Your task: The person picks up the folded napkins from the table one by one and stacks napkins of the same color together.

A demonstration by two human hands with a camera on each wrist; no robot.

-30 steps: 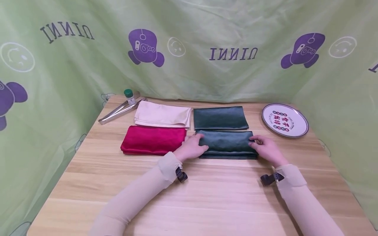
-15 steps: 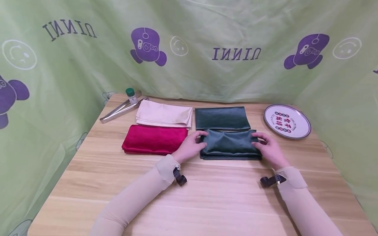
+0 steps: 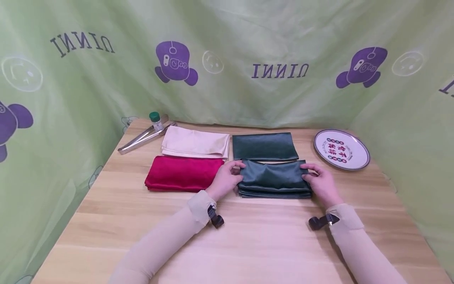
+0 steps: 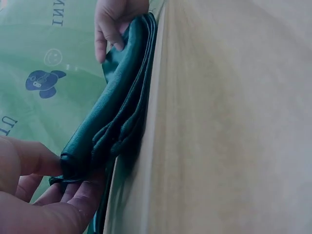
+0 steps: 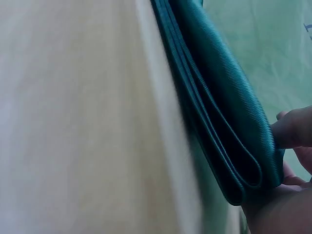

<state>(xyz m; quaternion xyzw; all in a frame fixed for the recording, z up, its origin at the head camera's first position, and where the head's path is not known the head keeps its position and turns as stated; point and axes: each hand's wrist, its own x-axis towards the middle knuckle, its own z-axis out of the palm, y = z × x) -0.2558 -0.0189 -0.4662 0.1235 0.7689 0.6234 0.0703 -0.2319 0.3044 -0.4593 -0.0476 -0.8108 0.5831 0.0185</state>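
In the head view a folded dark green satin cloth (image 3: 274, 177) lies at the middle right of the table, its layers showing along the near edge. My left hand (image 3: 225, 180) pinches its left end between thumb and fingers. At the opposite end my right hand (image 3: 322, 184) grips the cloth the same way. Its top layer is creased and raised between both hands. The left wrist view shows the green cloth (image 4: 105, 107) with its upper fold lifted off the layers beneath. Stacked folds of the green cloth (image 5: 239, 97) also show in the right wrist view, beside my right fingers (image 5: 295, 129).
Another folded green cloth (image 3: 264, 146) lies just behind. To the left are a red folded cloth (image 3: 182, 173) and a pale pink one (image 3: 196, 142). Metal tongs (image 3: 142, 140) and a green-capped bottle (image 3: 156, 121) stand back left; a white plate (image 3: 354, 154) lies back right.
My left hand has drawn back from on top of the green cloth to its left end. The cloth's upper layer has gone from flat to raised and creased. My right hand stays at the right end.
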